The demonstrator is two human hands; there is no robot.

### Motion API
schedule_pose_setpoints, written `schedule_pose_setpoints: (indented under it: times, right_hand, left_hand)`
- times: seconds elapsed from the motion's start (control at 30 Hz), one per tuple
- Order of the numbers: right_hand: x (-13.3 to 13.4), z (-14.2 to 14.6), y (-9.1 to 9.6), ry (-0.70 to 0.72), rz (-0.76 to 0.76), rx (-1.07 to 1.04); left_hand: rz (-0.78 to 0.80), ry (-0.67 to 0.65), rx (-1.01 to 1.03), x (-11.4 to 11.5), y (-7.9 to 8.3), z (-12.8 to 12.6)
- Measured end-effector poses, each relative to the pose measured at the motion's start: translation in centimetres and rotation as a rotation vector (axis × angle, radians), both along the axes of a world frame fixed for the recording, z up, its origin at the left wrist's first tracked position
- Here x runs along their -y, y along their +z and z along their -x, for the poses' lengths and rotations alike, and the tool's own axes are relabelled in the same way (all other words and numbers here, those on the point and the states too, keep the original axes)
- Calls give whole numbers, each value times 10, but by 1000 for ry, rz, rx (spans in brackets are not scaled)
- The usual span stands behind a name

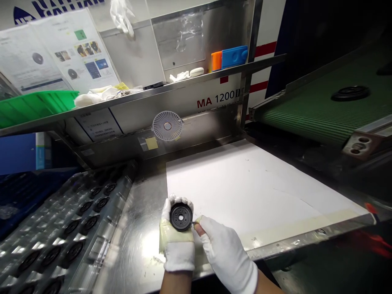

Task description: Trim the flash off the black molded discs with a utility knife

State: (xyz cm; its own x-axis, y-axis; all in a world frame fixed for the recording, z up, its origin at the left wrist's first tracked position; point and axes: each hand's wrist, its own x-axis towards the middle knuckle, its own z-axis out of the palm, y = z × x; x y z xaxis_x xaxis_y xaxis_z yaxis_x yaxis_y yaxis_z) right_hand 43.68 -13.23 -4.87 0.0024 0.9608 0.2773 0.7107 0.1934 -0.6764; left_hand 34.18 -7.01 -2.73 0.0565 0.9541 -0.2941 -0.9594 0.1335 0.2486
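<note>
Cradling the black ribbed disc (181, 217) in your gloved left hand (177, 241), fingers curled closed round its rim, above the steel bench (134, 228), beside the white sheet (245, 183); your right hand (226, 254) pinches what looks like a thin pick (194, 223) against the rim; a level hold suits this.

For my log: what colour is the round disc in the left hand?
The round disc is black, best seen in the head view.
</note>
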Motion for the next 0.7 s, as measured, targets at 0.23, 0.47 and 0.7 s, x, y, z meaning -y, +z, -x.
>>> schedule_pose_setpoints:
  times: [0.23,0.47,0.7]
  right_hand:
    - [3,-2,5,39,40,-68]
    - [0,-16,0,-58,19,-216]
    - [3,-19,6,-55,104,-264]
  left_hand:
    - [8,35,-12,-2,0,-1]
    - [45,102,-82,3,6,-2]
    - [-8,138,-112,-2,4,-19]
